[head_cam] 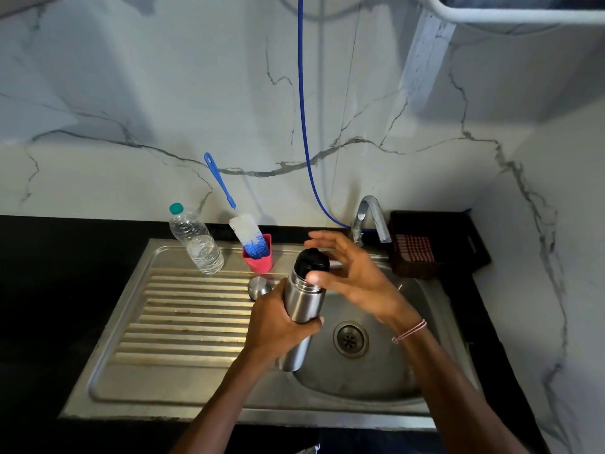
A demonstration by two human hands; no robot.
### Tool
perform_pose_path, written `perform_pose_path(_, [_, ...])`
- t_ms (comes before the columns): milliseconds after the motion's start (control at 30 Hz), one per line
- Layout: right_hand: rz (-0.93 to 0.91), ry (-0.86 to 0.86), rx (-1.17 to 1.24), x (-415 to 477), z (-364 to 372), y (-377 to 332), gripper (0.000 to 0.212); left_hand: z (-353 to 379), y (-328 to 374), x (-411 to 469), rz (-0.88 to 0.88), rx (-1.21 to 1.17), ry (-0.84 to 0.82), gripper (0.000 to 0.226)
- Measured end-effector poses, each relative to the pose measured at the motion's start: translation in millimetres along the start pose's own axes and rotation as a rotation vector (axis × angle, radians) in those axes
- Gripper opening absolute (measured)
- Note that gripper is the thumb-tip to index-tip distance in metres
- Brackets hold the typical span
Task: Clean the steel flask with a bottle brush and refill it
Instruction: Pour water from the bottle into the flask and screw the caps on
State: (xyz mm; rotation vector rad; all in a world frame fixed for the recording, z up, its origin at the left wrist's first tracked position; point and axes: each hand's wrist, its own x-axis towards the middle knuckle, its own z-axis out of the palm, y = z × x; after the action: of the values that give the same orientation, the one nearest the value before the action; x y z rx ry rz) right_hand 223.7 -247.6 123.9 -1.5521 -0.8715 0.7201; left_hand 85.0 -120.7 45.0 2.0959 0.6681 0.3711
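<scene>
Sink rim sits nearest, w/ both forearms reaching in over it. Left hand wraps round the middle of the steel flask, fingers and thumb curled tight on the body. The flask is held up, tilted a bit, over the edge where drainboard meets basin, drain just to its right. Right hand is spread at the top, fingers straight and apart behind the black stopper, thumb tip touching near its base; no real grip on it.

Step in hand, I'd say: opening the flask. The stopper is on, so no scrubbing yet. Next move prob needs the right fingers to close round the stopper and twist while the left holds firm.

Further back, a steel cap lies on the drainboard just beside a pink cup. The bottle brush stands in that cup, bristles down, handle leaning toward the wall. Left of it is a water bottle, capped, approx half full, likely for the refill. Beyond are the tap and a dark basket, and a blue hose runs up the wall.
</scene>
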Motion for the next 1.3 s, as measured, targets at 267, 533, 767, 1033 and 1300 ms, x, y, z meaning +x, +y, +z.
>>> perform_pose_path(267, [0.048,0.235,0.215,-5.9,12.7,1.9,0.046,-0.5,13.5,-1.3,0.026,-0.01,-0.036,0.054])
perform_pose_path(533, [0.036,0.192,0.452,-9.6,17.5,13.3,0.041,0.8,16.1,-0.5,0.005,-0.052,-0.048,0.053])
perform_pose_path(767, [0.054,0.351,0.317,-6.3,24.6,4.6,0.045,-1.1,20.4,0.0,0.009,-0.028,-0.058,0.053])
perform_pose_path(1033, [0.078,0.083,0.51,-4.5,5.9,13.9,0.044,-12.0,17.5,-2.2,-0.014,-0.038,-0.1,0.051])
perform_pose_path(1300, [0.079,0.414,0.169,-3.7,34.1,7.4,0.045,-5.6,23.6,-5.0,-0.056,0.004,-0.068,0.05])
